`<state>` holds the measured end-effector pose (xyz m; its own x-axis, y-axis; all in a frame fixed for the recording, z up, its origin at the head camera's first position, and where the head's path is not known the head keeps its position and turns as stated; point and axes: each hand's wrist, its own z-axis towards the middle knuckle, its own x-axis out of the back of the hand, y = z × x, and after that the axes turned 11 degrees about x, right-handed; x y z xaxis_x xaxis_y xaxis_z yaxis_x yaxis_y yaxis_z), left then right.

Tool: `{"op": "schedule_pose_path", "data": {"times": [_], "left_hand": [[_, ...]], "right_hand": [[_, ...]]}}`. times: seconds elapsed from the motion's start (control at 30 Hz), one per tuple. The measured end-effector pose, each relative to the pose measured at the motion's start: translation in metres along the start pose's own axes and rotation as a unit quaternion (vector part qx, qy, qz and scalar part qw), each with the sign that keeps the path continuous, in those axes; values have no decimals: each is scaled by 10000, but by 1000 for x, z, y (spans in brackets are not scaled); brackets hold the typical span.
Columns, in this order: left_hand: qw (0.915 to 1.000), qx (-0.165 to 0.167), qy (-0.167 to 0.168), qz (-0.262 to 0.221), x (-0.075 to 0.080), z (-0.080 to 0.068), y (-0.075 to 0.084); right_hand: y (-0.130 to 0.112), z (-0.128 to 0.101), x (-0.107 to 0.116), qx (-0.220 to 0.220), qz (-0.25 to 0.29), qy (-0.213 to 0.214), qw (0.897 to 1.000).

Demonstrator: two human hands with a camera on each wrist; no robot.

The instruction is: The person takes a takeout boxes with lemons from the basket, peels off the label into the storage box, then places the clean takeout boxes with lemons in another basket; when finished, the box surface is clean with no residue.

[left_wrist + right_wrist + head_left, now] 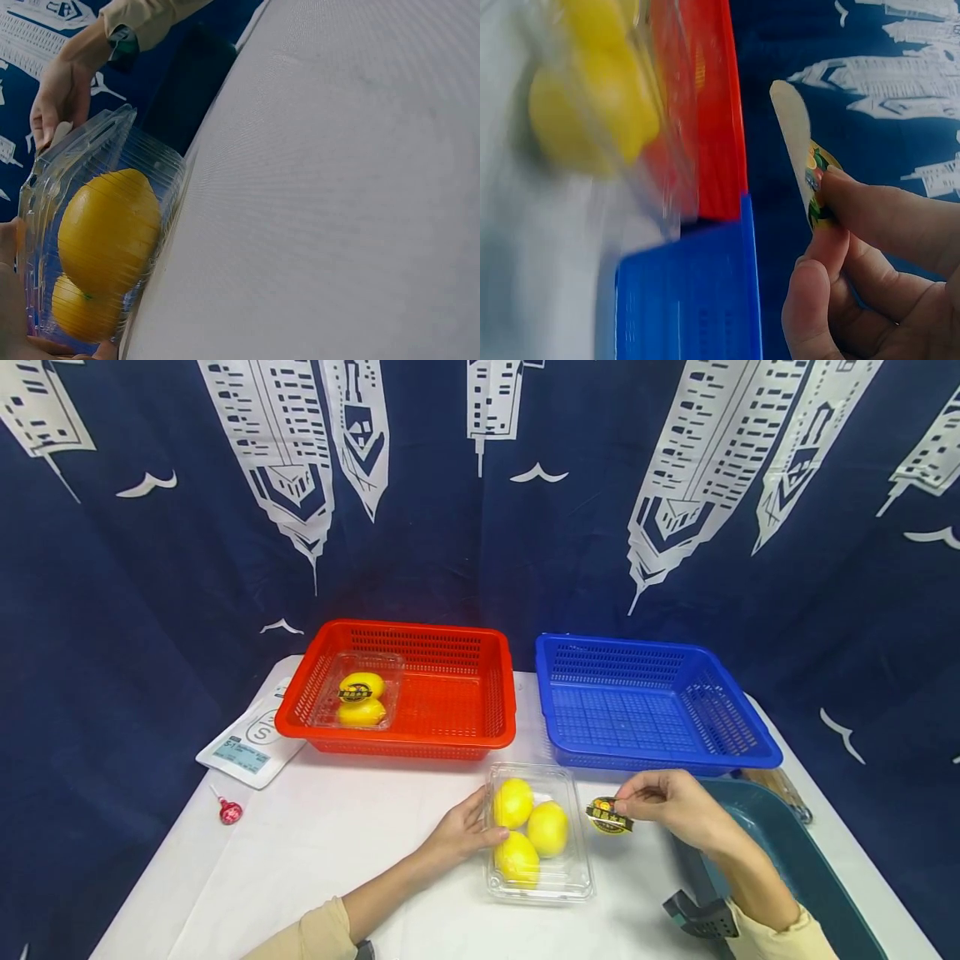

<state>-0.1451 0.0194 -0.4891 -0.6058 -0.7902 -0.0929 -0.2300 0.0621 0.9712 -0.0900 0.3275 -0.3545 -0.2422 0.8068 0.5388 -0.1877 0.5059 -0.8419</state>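
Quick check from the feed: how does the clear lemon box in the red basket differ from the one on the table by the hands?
The clear plastic box in the red basket holds two yellow lemons and wears a dark round label on top. The clear plastic box on the white table holds three lemons with no label on top. The left hand touches its side, and the right hand pinches a dark round sticker beside it. Both are transparent lemon clamshells.

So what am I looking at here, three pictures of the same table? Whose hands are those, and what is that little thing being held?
No machine: a person wears three cameras. The wide picture comes from the head, the others from each wrist. The left hand touches a clear box of lemons on the white table. The right hand pinches a round sticker. Behind stand a red basket holding another lemon box, and a blue basket.
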Motion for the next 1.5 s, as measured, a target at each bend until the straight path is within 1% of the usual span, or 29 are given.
{"op": "schedule_pose_path", "data": {"times": [0.17,0.33,0.43,0.5,0.67,0.73,0.83,0.93,1.07,1.13,1.3,1.43,1.5], "left_hand": [[10000,30,-7,-23,-1,0,2],[10000,54,-20,-63,-2,0,4],[10000,75,11,-15,-2,0,4],[10000,87,33,16,-3,-1,4],[9999,91,64,51,-2,-2,4],[9999,92,63,52,-2,-2,4],[9999,103,57,30,-1,-1,3],[9999,93,46,29,-1,-1,3],[10000,58,17,58,-1,-1,5],[10000,53,15,75,-1,-1,5],[9999,93,7,50,-1,-2,6],[9999,125,-1,36,-1,-1,5],[9999,143,1,46,-1,-1,5]], "right_hand": [[3,-12,22,-205,-500,67,9985],[11,-23,47,-152,-1082,272,9936],[20,-28,59,-198,-1469,440,9880],[27,-31,65,-246,-1623,530,9850],[46,-36,82,-268,-1894,548,9800],[53,-39,89,-365,-2235,583,9723],[63,-44,100,-588,-2843,683,9545],[74,-47,109,-719,-3184,678,9428],[89,-51,113,-726,-3289,701,9390],[98,-52,111,-618,-3374,772,9361],[116,-52,107,-252,-3489,865,9328],[125,-51,104,-114,-3594,950,9283],[128,-51,103,-153,-3649,982,9257]]}}
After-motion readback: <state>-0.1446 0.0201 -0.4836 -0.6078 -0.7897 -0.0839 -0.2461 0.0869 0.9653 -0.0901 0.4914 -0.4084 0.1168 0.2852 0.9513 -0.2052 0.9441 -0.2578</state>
